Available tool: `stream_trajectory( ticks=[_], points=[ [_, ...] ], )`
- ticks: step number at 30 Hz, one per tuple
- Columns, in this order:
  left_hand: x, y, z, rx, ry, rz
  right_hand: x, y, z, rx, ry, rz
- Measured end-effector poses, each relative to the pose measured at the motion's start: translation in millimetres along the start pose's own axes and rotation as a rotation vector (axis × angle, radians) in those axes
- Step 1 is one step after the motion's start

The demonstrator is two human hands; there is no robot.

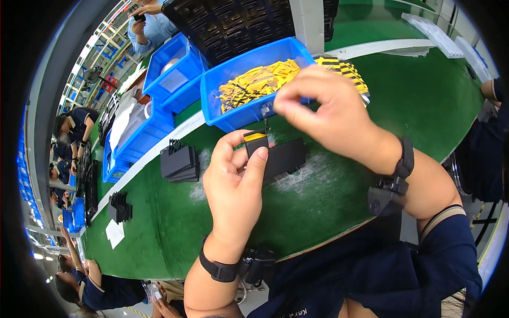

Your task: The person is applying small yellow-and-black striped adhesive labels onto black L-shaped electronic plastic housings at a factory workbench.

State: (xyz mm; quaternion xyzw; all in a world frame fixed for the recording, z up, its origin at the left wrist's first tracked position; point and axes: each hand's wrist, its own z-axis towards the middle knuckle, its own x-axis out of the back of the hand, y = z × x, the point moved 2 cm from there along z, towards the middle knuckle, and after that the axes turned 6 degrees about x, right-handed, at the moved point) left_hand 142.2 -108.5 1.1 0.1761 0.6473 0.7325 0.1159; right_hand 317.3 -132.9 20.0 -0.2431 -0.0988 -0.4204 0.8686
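My left hand [233, 185] grips a small flat black piece [256, 146] between thumb and fingers. A yellow band [255, 137] crosses the piece near its top edge. Over the front right of a blue bin [229, 123], my right hand [331, 108] is raised with its fingers curled together; anything pinched there is hidden. A thin dark strip [266, 124] stands between the black piece and the bin's front. Behind the left thumb, a dark rectangular stack [289, 158] rests on the green table [328, 196]. Yellow and black strips [260, 79] lie heaped in the bin.
Left of my left hand sit stacked black plates [180, 161], smaller black pieces [120, 206] and white paper [115, 233]. Striped yellow-black sheets [352, 77] lie right of the bin. More blue bins [143, 132] line the far left. Other people [154, 32] are around the table.
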Motion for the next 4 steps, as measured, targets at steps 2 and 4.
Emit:
stream_trajectory(
  ticks=[2, 4],
  points=[
    [0, 1, -2, -0.012, -0.002, 0.008, -8, -11, -6, -0.060, -0.183, 0.193],
    [1, 1, -2, -0.038, -0.037, 0.032, -9, -19, -9, -0.115, -0.236, 0.187]
  ],
)
